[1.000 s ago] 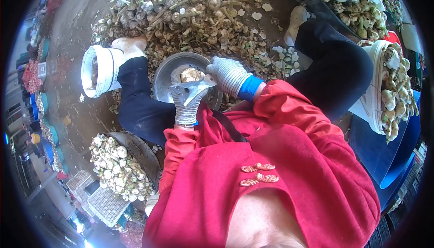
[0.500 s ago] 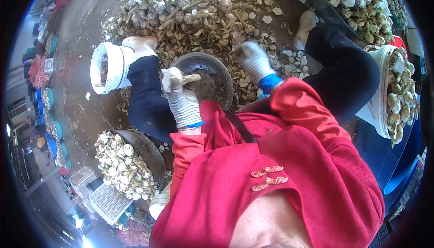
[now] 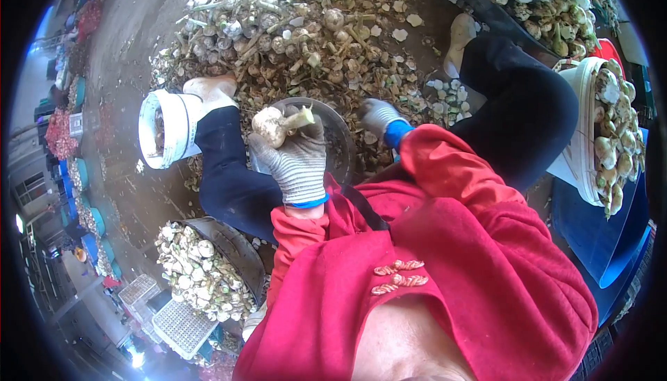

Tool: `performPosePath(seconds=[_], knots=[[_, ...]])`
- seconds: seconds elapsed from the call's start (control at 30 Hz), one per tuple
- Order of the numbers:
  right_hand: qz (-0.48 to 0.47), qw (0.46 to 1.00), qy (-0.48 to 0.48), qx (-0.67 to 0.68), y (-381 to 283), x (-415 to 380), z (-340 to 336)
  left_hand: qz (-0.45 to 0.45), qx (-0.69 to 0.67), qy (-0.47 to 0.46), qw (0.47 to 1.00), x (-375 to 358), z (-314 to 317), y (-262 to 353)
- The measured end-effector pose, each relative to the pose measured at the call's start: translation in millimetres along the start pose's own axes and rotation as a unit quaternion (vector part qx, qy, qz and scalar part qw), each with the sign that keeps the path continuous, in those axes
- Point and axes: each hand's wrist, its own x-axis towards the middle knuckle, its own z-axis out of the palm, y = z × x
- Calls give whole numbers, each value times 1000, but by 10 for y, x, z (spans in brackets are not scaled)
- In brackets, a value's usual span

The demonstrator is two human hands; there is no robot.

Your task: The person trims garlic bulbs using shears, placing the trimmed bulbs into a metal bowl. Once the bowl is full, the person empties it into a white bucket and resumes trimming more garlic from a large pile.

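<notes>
Gripping a garlic bulb (image 3: 272,124) by its body, stem pointing right, the gloved left hand (image 3: 295,162) closes round it over the metal basin (image 3: 342,138), so trimmings would likely drop in. Right hand (image 3: 379,115), gloved, reaches low toward the floor pile (image 3: 292,33); whether it holds anything, cannot tell.

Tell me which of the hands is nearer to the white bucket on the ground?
Left. The left hand, holding a garlic bulb, is beside the white bucket; the right hand is across the metal bowl.
</notes>
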Motion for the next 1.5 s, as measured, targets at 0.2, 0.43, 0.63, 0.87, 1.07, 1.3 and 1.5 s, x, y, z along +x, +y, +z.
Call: performPosePath(seconds=[0.2, 0.43, 0.63, 0.87, 1.07, 1.3, 1.5], knots=[[261, 888, 126, 358, -398, -82, -463, -81, 541, 172, 819, 179, -1063, 322], [259, 776, 168, 550, -577, -53, -641, 68, 810, 116, 571, 1830, -714, -15], [278, 777, 125, 550, -690, 24, -725, -51, 983, 20, 173, 2976, -694, -310], [229, 687, 189, 663, -862, 76, -794, -65, 593, 123, 793, 1986, -842, 385], [88, 693, 84, 710, -976, 17, -871, -35, 627, -73, 775, 635, -560, 331], [-57, 808, -30, 585, -1341, -279, -827, -86, 510, -69, 853, 254, -461, 306], [-83, 990, 79, 78, -1369, -486, -988, 55, 778, -149, 608, 89, -523, 448]])
